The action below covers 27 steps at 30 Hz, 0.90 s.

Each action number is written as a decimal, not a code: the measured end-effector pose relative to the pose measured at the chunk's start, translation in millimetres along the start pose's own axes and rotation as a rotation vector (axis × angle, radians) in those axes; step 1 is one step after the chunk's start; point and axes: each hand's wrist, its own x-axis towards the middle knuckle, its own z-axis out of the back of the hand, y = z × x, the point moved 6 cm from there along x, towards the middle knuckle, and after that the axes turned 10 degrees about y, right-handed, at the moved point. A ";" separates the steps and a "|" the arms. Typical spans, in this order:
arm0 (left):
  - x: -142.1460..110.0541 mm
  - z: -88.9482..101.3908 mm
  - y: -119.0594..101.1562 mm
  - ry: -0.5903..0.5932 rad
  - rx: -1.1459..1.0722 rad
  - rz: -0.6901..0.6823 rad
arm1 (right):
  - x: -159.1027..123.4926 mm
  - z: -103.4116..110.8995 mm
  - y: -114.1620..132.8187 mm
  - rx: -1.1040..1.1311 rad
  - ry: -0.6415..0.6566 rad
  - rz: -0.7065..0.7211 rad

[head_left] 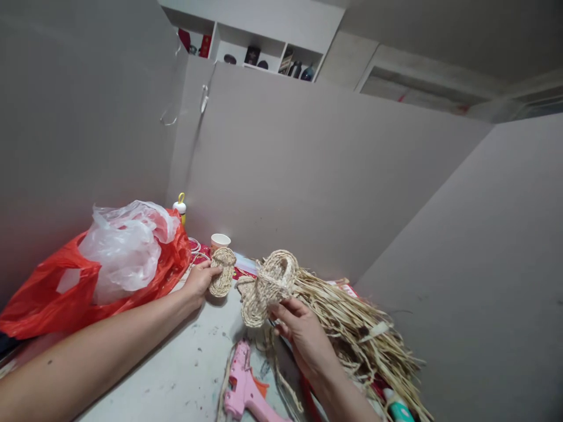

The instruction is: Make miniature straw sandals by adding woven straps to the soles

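Observation:
Between the thumb and fingers of my left hand (pixel 199 287) is a small woven straw slipper (pixel 222 278), held just above the table. My right hand (pixel 303 337) pinches a second straw slipper (pixel 275 280) by its lower edge, tilted so its rounded opening shows. Another woven straw piece (pixel 246 288) shows partly behind it; I cannot tell whether it is joined on. Below the hands lies a pink glue gun (pixel 246 381) with an orange trigger. A thick bundle of dry straw (pixel 360 334) spreads out beyond my right hand.
A red plastic bag (pixel 53 302) with a clear plastic bag (pixel 127 252) on top fills the left side. A paper cup (pixel 220 240) and a yellow-looped bottle (pixel 180 206) stand at the back. Grey partitions (pixel 299 170) enclose the stained white table (pixel 162 381). A green-and-white bottle (pixel 399 408) lies lower right.

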 end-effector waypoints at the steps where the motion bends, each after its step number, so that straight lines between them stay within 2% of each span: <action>1: -2.1 -5.0 -3.8 0.014 -0.013 0.000 | -1.7 0.6 -1.9 0.006 -0.007 0.005; 6: -14.7 -31.1 -24.4 0.096 -0.056 0.008 | -6.5 9.0 -4.6 0.037 -0.054 0.030; 10: -22.0 -43.7 -26.9 0.149 -0.058 0.035 | -6.5 13.8 -0.8 0.073 -0.093 0.047; 18: -20.4 -35.3 -7.4 0.126 -0.026 0.094 | -3.7 19.4 -0.5 0.131 -0.183 0.059; 27: -20.5 -30.3 3.0 0.166 0.028 0.147 | -6.0 19.1 2.2 0.121 -0.231 0.111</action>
